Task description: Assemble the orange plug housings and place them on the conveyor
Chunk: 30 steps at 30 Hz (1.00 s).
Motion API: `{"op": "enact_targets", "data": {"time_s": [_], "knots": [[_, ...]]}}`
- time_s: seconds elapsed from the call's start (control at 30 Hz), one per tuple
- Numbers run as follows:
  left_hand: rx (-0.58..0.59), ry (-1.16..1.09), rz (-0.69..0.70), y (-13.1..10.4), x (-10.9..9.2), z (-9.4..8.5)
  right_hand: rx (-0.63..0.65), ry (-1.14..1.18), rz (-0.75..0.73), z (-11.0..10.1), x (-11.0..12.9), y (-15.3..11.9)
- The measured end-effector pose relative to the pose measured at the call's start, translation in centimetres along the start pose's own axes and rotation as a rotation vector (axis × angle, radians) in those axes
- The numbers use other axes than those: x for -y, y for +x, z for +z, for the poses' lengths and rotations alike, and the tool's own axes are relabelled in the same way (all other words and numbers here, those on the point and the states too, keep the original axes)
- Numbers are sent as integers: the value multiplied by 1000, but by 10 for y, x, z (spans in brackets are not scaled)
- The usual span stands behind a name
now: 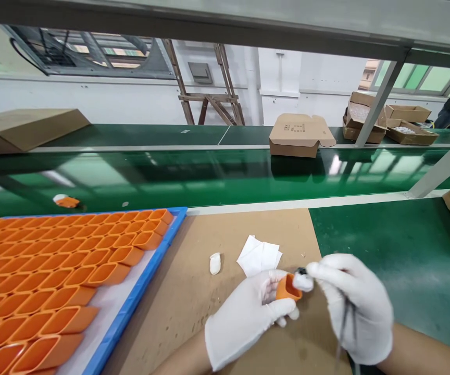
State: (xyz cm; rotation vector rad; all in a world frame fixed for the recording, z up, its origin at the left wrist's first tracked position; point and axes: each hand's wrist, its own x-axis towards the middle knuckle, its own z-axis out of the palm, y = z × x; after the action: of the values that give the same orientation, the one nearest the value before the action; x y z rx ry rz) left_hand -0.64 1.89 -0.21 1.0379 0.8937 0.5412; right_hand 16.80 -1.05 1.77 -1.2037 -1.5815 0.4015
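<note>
In the head view, my left hand (248, 312), in a white glove, is closed around a small orange hollow sleeve (287, 287), its opening tilted toward the right. My right hand (355, 307), gloved too, pinches at a small white wad (303, 283) with a dark bit on top, right at the sleeve's mouth. Two thin metal prongs, which look like tweezers (344, 325), stick out below the palm of that hand. White paper pieces (260, 255) lie just beyond my left hand, and another white wad (215, 263) sits to their left.
At left, a blue-rimmed tray (147, 276) holds rows of orange sleeves (69, 260). Brown cardboard (194, 239) covers the work surface. Behind runs a green belt (194, 177) with an orange-and-white piece (66, 201). Cardboard boxes (293, 146) stand beyond, near a slanted metal post (439, 166).
</note>
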Motion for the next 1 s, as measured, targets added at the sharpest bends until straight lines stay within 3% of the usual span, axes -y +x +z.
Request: {"op": "enact_targets", "data": {"time_s": [0.07,0.13,0.27,0.47,0.57,0.7,0.83,0.9,1.0], "knots": [[5,11,-16,0,0,-2,-199,83,-70,-6,5,4],[117,-92,62,-2,-3,-3,-259,123,-118,-11,4,9],[287,-374,256,-12,-12,-2,-77,78,-63,-8,-9,15],[172,-445,318,-10,-10,-4,136,22,-62,3,-12,11],[181,-392,346,-7,-12,-8,182,-148,-77,0,-13,12],[220,-242,310,-8,-17,-12,364,-208,-113,-4,-21,15],[257,-88,284,-12,-23,-16,359,-143,-135,-4,-29,16],[212,47,292,-15,-27,-18,318,-72,-77,-5,-30,18],[3,264,315,-18,-30,-17,236,-18,-16,-7,-29,21]]}}
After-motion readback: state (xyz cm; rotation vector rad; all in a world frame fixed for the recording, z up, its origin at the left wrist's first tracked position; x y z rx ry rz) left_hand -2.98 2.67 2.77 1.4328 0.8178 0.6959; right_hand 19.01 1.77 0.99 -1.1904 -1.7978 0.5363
